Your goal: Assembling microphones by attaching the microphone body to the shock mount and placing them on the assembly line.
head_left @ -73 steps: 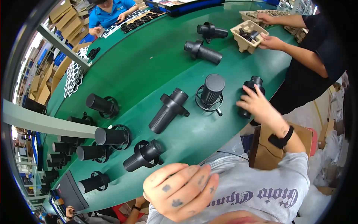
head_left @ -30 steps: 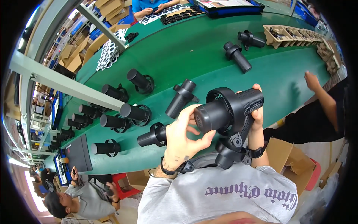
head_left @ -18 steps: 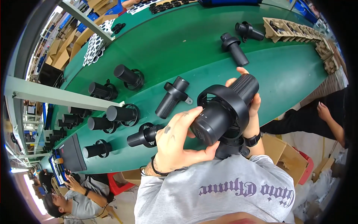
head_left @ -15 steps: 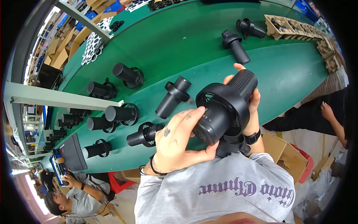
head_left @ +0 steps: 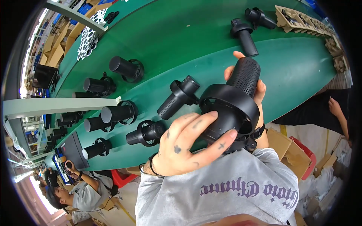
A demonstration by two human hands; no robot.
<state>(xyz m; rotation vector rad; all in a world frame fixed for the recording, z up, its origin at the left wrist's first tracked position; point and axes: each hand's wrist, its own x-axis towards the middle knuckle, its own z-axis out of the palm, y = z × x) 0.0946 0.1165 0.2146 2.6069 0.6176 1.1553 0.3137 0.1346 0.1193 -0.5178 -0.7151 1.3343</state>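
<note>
A black microphone (head_left: pixel 222 116) with a perforated grille and a wide ring mount is tilted in front of my chest, grille end up and away from me. My left hand (head_left: pixel 188 145) is closed round the smooth lower body, its fingers lying over the front. From behind, my right hand (head_left: pixel 260 92) grips the grille end; fingertips show on both sides and the palm is hidden. Just beyond my left hand, a similar microphone (head_left: pixel 177 98) lies on the green work surface (head_left: pixel 211 71). Left of the same hand rests another one (head_left: pixel 145 133) in its ring.
More ring-mounted microphones stand on the left, among them one (head_left: pixel 126 69) farther back. Two lie at the far right, near a pulp tray (head_left: pixel 298 20). A pale metal bar (head_left: pixel 64 106) crosses the left side. A co-worker (head_left: pixel 81 192) sits at lower left.
My left hand has shifted its grip, its fingers now farther over the microphone's lower body. The microphone has turned slightly. The whole view has shifted a little.
</note>
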